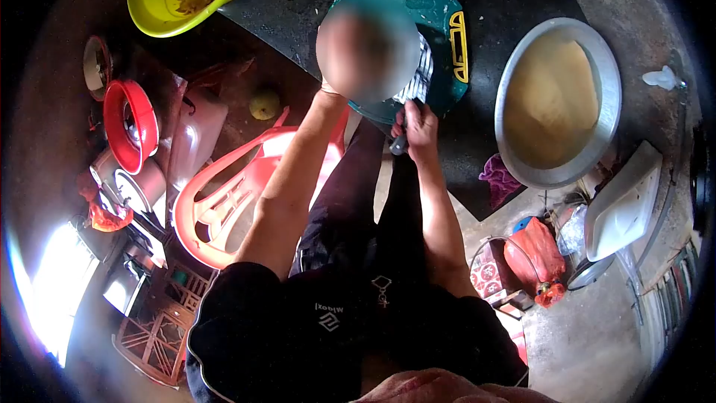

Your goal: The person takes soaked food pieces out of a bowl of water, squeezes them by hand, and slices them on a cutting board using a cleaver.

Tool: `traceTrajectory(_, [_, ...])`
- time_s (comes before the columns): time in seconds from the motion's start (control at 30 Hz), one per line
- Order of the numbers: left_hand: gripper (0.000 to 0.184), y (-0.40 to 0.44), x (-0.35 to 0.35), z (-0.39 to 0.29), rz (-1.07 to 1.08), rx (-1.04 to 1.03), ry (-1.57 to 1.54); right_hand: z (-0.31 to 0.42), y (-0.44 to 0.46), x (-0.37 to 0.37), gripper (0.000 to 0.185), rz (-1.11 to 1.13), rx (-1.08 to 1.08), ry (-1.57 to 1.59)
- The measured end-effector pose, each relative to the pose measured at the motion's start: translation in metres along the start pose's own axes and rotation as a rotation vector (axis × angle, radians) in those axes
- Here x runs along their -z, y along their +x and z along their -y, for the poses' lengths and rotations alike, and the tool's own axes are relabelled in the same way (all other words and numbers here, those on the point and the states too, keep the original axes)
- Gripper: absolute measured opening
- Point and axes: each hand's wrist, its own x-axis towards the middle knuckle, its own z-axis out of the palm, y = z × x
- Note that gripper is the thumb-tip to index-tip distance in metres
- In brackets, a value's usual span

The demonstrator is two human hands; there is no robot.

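Observation:
My right hand (419, 128) is wrapped round the dark handle of a knife (418, 75). The wide, shiny blade points away from me over a teal cutting board (441, 52). At the left part of the board, my left hand (350, 52) lies inside a round blurred patch. Its fingers cannot be made out, nor can anything it may hold or touch. The patch also covers part of the blade. A yellow handle (459, 46) is set in the board's right side.
The board rests on a dark tabletop (298, 11). A yellow-green basin (160, 26) holds pale, leafy-looking pieces. To the right stands a metal basin (613, 89) with cloudy tan contents, beside a purple cloth (501, 179). A red plastic chair (212, 224) is at left.

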Motion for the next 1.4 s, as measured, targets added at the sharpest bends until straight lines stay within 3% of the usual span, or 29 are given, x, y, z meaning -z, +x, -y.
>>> traceTrajectory(0.03, [0.047, 0.001, -0.001, -0.002, -0.032, -0.048, -0.041, 0.001, 0.005, -0.013, 0.019, -0.029, 0.021, -0.030])
traceTrajectory(0.17, [0.048, -0.016, -0.014, 0.017, -0.042, 0.108, -0.080, 0.001, 0.003, -0.052, 0.026, 0.009, 0.094, -0.274])
traceTrajectory(0.2, [0.050, -0.015, -0.012, 0.018, -0.042, 0.108, -0.077, -0.002, 0.009, -0.058, 0.022, 0.069, 0.128, -0.398])
traceTrajectory(0.3, [0.065, -0.009, -0.010, 0.020, -0.072, 0.066, -0.090, 0.000, 0.012, -0.071, 0.023, 0.098, 0.160, -0.274])
traceTrajectory(0.37, [0.073, -0.006, -0.010, 0.015, -0.128, 0.124, -0.229, -0.001, 0.016, -0.070, 0.022, 0.071, 0.310, -0.425])
traceTrajectory(0.4, [0.072, -0.004, -0.008, 0.013, -0.150, 0.122, -0.236, 0.002, 0.020, -0.071, 0.022, 0.065, 0.393, -0.498])
traceTrajectory(0.43, [0.071, -0.001, -0.001, 0.009, -0.174, 0.119, -0.237, 0.026, 0.010, -0.082, 0.020, 0.095, -0.001, -0.334])
traceTrajectory(0.57, [0.053, 0.043, 0.058, -0.016, -0.303, 0.059, -0.223, 0.081, -0.009, -0.134, 0.017, 0.211, 0.060, -0.149])
traceTrajectory(0.7, [0.040, 0.117, 0.133, 0.015, -0.625, 0.006, -0.508, 0.139, 0.002, -0.221, 0.027, 0.410, 0.248, -0.412])
traceTrajectory(0.77, [0.034, 0.148, 0.187, 0.019, -0.690, -0.074, -0.312, 0.156, 0.012, -0.252, 0.030, 0.511, 0.356, -0.489])
traceTrajectory(0.83, [0.039, 0.175, 0.217, 0.065, -0.591, 0.028, -0.314, 0.161, 0.022, -0.261, 0.029, 0.603, 0.336, -0.328])
traceTrajectory(0.9, [0.045, 0.180, 0.220, 0.120, -0.439, 0.369, 0.475, 0.174, 0.020, -0.265, 0.026, 0.593, 0.058, -0.035])
traceTrajectory(0.97, [0.052, 0.174, 0.223, 0.121, -0.577, 0.202, 0.085, 0.182, 0.021, -0.272, 0.032, 0.551, -0.042, 0.090])
traceTrajectory(1.03, [0.056, 0.177, 0.220, 0.084, -0.510, 0.370, -1.177, 0.176, 0.044, -0.276, 0.036, 0.670, -0.230, 0.342])
traceTrajectory(1.1, [0.055, 0.164, 0.231, 0.013, -0.511, 0.686, -1.755, 0.160, 0.076, -0.277, 0.042, 0.905, -0.392, 0.520])
traceTrajectory(1.13, [0.064, 0.160, 0.213, 0.041, -0.487, 0.624, -1.833, 0.153, 0.083, -0.280, 0.042, 0.909, -0.446, 0.541])
traceTrajectory(1.2, [0.068, 0.165, 0.203, 0.051, -0.519, 0.469, -1.641, 0.139, 0.081, -0.270, 0.042, 0.820, -0.492, 0.548])
traceTrajectory(1.23, [0.068, 0.168, 0.218, 0.021, -0.513, 0.520, -1.599, 0.131, 0.076, -0.258, 0.041, 0.735, -0.497, 0.526])
traceTrajectory(1.3, [0.068, 0.180, 0.242, 0.062, -0.229, 0.762, -2.365, 0.127, 0.060, -0.217, 0.034, 0.691, -0.502, 0.527])
traceTrajectory(1.4, [0.057, 0.210, 0.260, 0.087, -0.261, 0.539, -1.568, 0.132, 0.015, -0.157, 0.026, 0.257, -0.216, 0.259])
